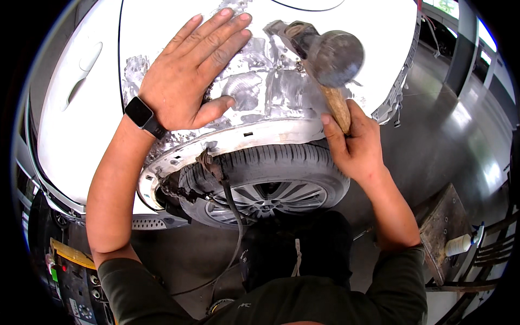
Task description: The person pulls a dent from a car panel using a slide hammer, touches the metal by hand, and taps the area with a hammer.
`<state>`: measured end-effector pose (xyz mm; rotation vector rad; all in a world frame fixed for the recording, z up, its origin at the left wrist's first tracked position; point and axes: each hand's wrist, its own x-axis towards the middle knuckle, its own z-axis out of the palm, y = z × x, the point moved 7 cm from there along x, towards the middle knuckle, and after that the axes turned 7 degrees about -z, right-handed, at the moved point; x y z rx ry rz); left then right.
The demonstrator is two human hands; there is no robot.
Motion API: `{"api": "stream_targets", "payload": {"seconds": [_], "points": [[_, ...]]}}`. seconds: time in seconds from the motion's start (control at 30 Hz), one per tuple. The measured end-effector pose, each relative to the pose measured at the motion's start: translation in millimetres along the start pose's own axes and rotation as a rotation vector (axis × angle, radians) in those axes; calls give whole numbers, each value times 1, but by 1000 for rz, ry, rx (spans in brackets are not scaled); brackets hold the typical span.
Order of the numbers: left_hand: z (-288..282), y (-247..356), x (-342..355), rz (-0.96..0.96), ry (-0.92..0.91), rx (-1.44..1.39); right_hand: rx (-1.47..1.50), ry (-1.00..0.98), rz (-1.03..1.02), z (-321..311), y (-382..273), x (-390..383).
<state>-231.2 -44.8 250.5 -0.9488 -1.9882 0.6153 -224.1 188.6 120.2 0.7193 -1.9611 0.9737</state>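
Observation:
My left hand [189, 76] lies flat on the white car's body panel [346, 16], fingers stretched out and thumb apart, with a black watch on its wrist. Under and beside it the paint is ground off, leaving patchy bare metal [244, 89]. My right hand [355, 143] grips the wooden handle of a body hammer [337, 58]. The hammer's round dark face is turned up toward me, and its head is over the panel right of my left hand; whether it touches the metal I cannot tell. Below the wheel-arch edge [254, 134] sits the tyre [271, 162].
A clamp [208, 162] with a cable [235, 211] hangs from the wheel arch. At the right, a spray bottle [459, 245] lies by a worn wooden board [441, 227]. A dark machine with a yellow handle [73, 253] stands at lower left. A car door [70, 130] is further left.

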Motion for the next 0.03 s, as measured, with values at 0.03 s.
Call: {"api": "stream_targets", "payload": {"seconds": [0.03], "points": [[-1,1,2,12,21,-7,-13,7,-1,-3,-3,1]]}}
